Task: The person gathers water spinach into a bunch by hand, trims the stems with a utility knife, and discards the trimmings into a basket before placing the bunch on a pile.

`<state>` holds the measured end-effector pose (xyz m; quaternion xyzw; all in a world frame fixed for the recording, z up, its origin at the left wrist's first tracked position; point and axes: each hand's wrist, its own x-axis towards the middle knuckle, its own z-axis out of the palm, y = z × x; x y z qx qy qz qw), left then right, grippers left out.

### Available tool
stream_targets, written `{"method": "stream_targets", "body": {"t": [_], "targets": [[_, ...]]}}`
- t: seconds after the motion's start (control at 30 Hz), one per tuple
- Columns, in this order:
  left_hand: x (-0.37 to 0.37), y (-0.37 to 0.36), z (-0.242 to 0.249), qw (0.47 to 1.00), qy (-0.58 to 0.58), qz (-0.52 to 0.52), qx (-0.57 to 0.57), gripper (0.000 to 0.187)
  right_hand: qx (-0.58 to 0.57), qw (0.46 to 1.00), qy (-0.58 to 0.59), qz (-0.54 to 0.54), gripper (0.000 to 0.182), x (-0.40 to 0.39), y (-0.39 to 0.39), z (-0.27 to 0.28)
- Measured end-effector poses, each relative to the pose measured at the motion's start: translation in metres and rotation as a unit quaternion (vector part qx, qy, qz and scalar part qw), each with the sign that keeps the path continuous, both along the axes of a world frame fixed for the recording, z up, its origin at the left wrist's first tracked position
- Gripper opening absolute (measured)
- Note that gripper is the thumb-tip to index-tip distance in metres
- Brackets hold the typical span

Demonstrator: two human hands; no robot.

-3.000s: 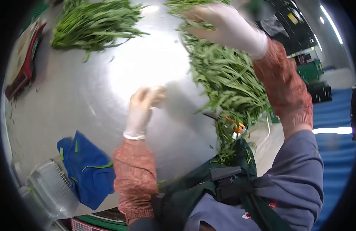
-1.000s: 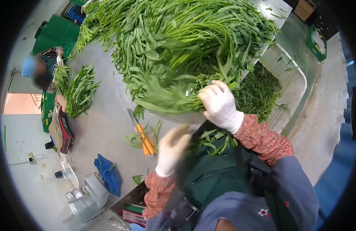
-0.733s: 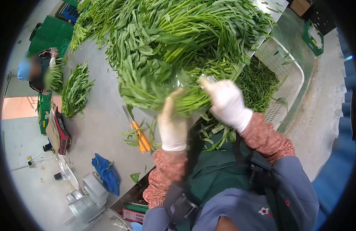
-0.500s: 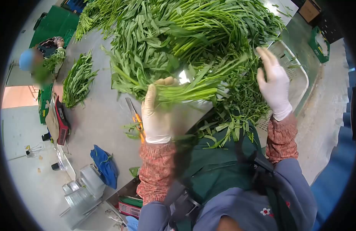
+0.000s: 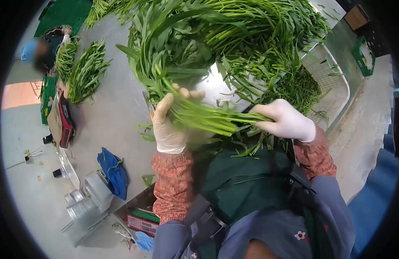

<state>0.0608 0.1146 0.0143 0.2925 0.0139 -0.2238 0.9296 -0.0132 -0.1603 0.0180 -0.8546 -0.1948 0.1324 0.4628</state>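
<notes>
My left hand (image 5: 169, 127), in a pale glove, is closed around a bunch of water spinach (image 5: 204, 118). The leaves hang over past my fingers to the upper left, and the cut stem ends point right. At those ends my right hand (image 5: 290, 121), gloved in white, pinches a thin stem between thumb and fingers. Beyond both hands lies a large heap of water spinach (image 5: 255, 26) on the metal table (image 5: 122, 125). A bit of orange scissors shows beside my left hand; the rest is mostly hidden.
A white plastic basket (image 5: 344, 95) with loose leaves stands at the right. To the left are a tied-looking bunch (image 5: 86, 71), a red scale (image 5: 66, 121), a blue cloth bag (image 5: 113, 172) and clear plastic containers (image 5: 87, 203). A co-worker (image 5: 46, 52) handles greens at the far left.
My right hand has come from beside the basket, down and left, to the stem ends, and its fingers have closed. My left hand still holds the bunch, now tilted. The view has shifted slightly.
</notes>
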Motion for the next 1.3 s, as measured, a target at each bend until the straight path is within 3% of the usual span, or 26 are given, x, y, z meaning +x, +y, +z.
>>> {"method": "stream_targets", "body": {"t": [0.03, 0.13, 0.17, 0.2, 0.27, 0.33, 0.43, 0.53, 0.57, 0.67, 0.73, 0.8, 0.87, 0.93, 1.0, 1.03, 1.07, 1.1, 1.13, 1.17, 1.27, 1.3], "targets": [[-0.001, 0.001, 0.002, 1.000, 0.018, -0.003, -0.008, 0.024, -0.001, 0.999, 0.046, -0.025, 0.016, -0.009, -0.007, 0.008], [0.003, 0.003, -0.015, 0.993, 0.084, 0.054, -0.059, 0.016, -0.023, 0.992, 0.059, -0.105, 0.016, -0.043, -0.043, 0.011], [0.003, 0.003, -0.016, 0.993, 0.087, 0.055, -0.061, 0.016, -0.046, 0.982, 0.001, -0.185, 0.020, -0.058, -0.063, 0.003], [0.002, 0.003, -0.016, 0.992, 0.090, 0.058, -0.064, 0.015, -0.023, 0.954, 0.100, -0.280, 0.022, -0.069, -0.083, 0.006], [0.003, 0.007, -0.016, 0.992, 0.088, 0.049, -0.074, 0.016, -0.028, 0.902, 0.126, -0.411, 0.025, -0.083, -0.122, -0.009], [0.004, 0.008, -0.015, 0.993, 0.075, 0.034, -0.080, 0.017, -0.196, 0.887, 0.068, -0.413, 0.026, -0.097, -0.166, -0.054], [0.003, 0.013, -0.017, 0.993, 0.063, 0.018, -0.094, 0.019, -0.461, 0.809, 0.127, -0.343, 0.039, -0.097, -0.161, -0.064], [-0.001, 0.015, -0.018, 0.993, 0.059, 0.009, -0.104, 0.022, -0.403, 0.862, 0.118, -0.284, 0.058, -0.094, -0.134, -0.049], [-0.002, 0.014, -0.015, 0.993, 0.066, 0.012, -0.093, 0.021, -0.508, 0.823, 0.100, -0.234, 0.070, -0.093, -0.132, -0.051], [-0.006, 0.007, -0.011, 0.995, 0.079, 0.022, -0.061, 0.028, -0.458, 0.836, -0.126, -0.274, 0.064, -0.073, -0.114, -0.031], [-0.011, -0.007, 0.001, 0.994, 0.079, -0.018, -0.066, 0.034, -0.120, 0.922, -0.098, -0.355, 0.058, -0.044, -0.067, 0.001], [-0.014, -0.020, 0.006, 0.999, 0.047, -0.019, 0.014, 0.038, 0.108, 0.962, 0.040, -0.247, 0.057, -0.023, -0.024, 0.026], [-0.019, -0.031, 0.015, 0.997, 0.014, -0.006, 0.074, 0.043, -0.007, 0.993, -0.056, -0.107, 0.063, -0.011, 0.023, 0.029], [-0.025, -0.039, 0.028, 0.993, -0.019, 0.026, 0.117, 0.048, -0.073, 0.971, -0.185, -0.135, 0.065, -0.013, 0.066, 0.005], [-0.028, -0.043, 0.030, 0.997, -0.043, 0.032, 0.057, 0.057, -0.010, 0.986, -0.012, -0.165, 0.064, -0.007, 0.091, 0.001], [-0.028, -0.042, 0.030, 0.990, -0.085, 0.036, 0.106, 0.059, -0.041, 0.959, -0.219, -0.177, 0.043, -0.003, 0.096, -0.015], [-0.028, -0.041, 0.029, 0.979, -0.127, 0.039, 0.153, 0.060, 0.087, 0.980, -0.059, -0.172, 0.038, -0.005, 0.092, -0.023], [-0.029, -0.037, 0.029, 0.981, -0.107, 0.051, 0.153, 0.060, 0.208, 0.959, 0.104, -0.162, 0.033, -0.003, 0.090, -0.012], [-0.032, -0.031, 0.030, 0.983, -0.086, 0.061, 0.151, 0.060, 0.320, 0.899, 0.262, -0.147, 0.028, -0.001, 0.084, 0.000], [-0.033, -0.025, 0.030, 0.985, -0.066, 0.069, 0.147, 0.060, 0.356, 0.858, 0.358, -0.101, 0.019, 0.002, 0.070, 0.008], [-0.023, 0.003, 0.023, 0.932, -0.114, 0.143, 0.314, 0.055, 0.584, 0.712, 0.386, -0.062, 0.016, -0.005, 0.040, -0.010], [-0.025, 0.008, 0.019, 0.927, -0.108, 0.144, 0.329, 0.051, 0.490, 0.767, 0.387, -0.150, 0.016, 0.001, 0.038, -0.019]]}}
